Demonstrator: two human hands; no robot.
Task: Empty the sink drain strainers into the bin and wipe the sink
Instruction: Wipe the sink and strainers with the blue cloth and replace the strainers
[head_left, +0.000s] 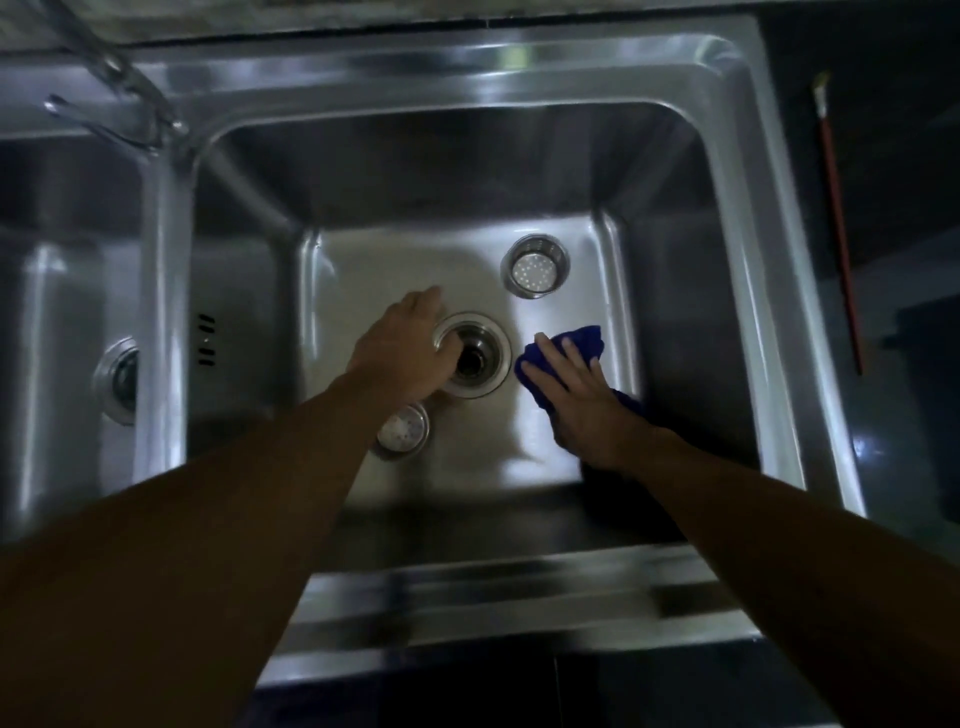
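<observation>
Firmly, the right hand (576, 400) presses a dark blue cloth (587, 340) flat on the floor of the stainless steel sink (395, 260), its grip wide and fingers straight. The left hand (405, 353) covers the rim of the round drain opening (483, 358); whether its grip holds anything cannot be told. One perforated steel strainer (535, 273) stands beyond the drain, a second strainer (402, 428) just beside the left wrist.

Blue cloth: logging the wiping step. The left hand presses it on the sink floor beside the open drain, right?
No. The head view shows the right hand pressing the blue cloth on the sink floor beside the open drain.
</observation>
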